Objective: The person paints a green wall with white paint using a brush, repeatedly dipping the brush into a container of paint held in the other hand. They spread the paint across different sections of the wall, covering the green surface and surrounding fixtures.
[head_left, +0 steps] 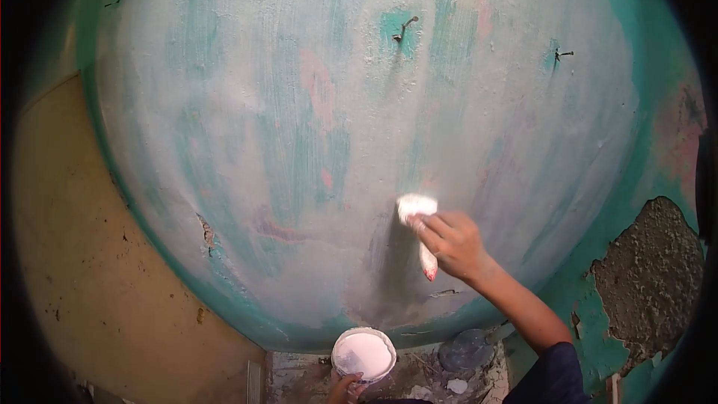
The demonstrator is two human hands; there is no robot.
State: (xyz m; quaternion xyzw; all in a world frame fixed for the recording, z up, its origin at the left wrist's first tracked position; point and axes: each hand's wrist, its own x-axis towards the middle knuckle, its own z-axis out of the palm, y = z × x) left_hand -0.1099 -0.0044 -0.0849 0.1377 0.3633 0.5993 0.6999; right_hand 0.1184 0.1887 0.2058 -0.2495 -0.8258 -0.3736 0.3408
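My right hand (pixel 451 243) is closed around a paintbrush (pixel 428 258), whose handle has a red tip pointing down. White paint covers the bristles, which are up against the wall (pixel 329 179). Thin whitish paint lies over the wall's green, with streaks of green and pink showing through. Low in the view, my left hand (pixel 348 387) grips the near rim of a bucket (pixel 391 352) of white paint; part of that hand is cut off by the frame's lower edge.
A bent nail (pixel 407 28) sticks out of a bare green patch high on the wall, and another nail (pixel 562 54) is to its right. Broken plaster (pixel 651 284) exposes rough grey at the right. A dark round lid-like thing (pixel 465 350) lies on the littered floor (pixel 407 381). A tan surface (pixel 97 239) borders the left.
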